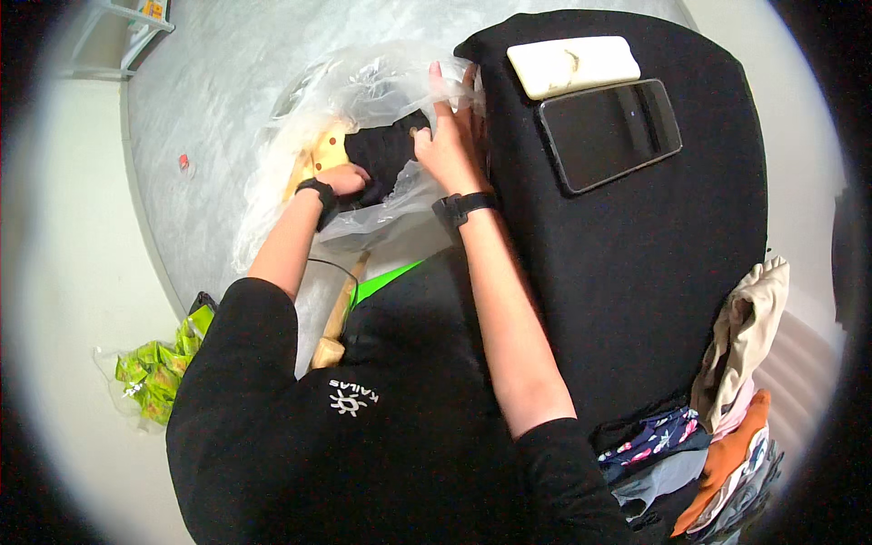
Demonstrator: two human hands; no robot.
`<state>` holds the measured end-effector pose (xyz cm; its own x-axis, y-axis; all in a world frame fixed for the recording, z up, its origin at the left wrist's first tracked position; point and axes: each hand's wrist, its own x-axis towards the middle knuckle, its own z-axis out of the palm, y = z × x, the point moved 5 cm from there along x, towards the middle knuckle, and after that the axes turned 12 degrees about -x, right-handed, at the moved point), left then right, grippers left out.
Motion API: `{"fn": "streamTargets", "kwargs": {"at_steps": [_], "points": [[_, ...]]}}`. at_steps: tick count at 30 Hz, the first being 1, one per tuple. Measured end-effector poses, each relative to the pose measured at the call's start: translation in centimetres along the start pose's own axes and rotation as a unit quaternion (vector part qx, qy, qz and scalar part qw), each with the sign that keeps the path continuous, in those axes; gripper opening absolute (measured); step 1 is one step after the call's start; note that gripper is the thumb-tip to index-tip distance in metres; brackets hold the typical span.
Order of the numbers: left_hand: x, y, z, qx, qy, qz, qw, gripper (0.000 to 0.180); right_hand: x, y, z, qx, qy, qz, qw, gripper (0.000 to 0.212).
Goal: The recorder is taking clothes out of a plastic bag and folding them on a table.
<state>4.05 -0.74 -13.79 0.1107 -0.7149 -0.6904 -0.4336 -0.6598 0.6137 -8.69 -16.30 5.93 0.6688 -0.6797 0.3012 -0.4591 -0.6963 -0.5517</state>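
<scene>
Cloth (386, 153), black, in plastic bag (359, 91), likely light, limp, best edge-pinched: left hand (343, 179) curled, right hand (447, 153) extended; I cannot confirm either grasp.

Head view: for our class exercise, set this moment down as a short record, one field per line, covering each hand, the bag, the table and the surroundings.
left hand: inside the bag, against black cloth; grip unclear
right hand: at the bag's right side, fingers spread, thumb by the black cloth
bag: clear plastic, mouth open; also holds yellow cloth with dark dots
table: black-covered; white slab beside phone, screen dark
lower right: clothes, several colours
far left: green packets in clear plastic
</scene>
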Motion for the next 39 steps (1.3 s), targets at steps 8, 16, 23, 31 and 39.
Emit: {"fn": "streamTargets", "kwargs": {"at_steps": [8,16,23,31,39], "points": [[0.5,-0.1,-15.3,0.044,0.363,0.112,0.924,0.048,0.7,0.0,0.6,0.043,0.001,0.012,0.999,0.082],[-5.6,6.9,-22.6,0.398,0.585,0.110,0.698,0.053,0.0,0.6,1.5,-0.018,-0.062,0.025,0.998,0.065],[-0.9,1.8,-18.1,0.144,0.483,0.169,0.847,0.035,-0.2,0.2,1.6,-0.027,-0.072,0.020,0.997,0.054],[10.1,-10.5,-8.9,0.122,0.245,-0.089,0.958,0.047,0.6,-0.4,1.7,0.024,-0.099,-0.006,0.995,0.067],[5.2,-9.4,-4.8,0.015,0.113,-0.273,0.955,0.054,0.5,0.0,2.0,0.041,-0.200,0.084,0.975,0.068]]}}
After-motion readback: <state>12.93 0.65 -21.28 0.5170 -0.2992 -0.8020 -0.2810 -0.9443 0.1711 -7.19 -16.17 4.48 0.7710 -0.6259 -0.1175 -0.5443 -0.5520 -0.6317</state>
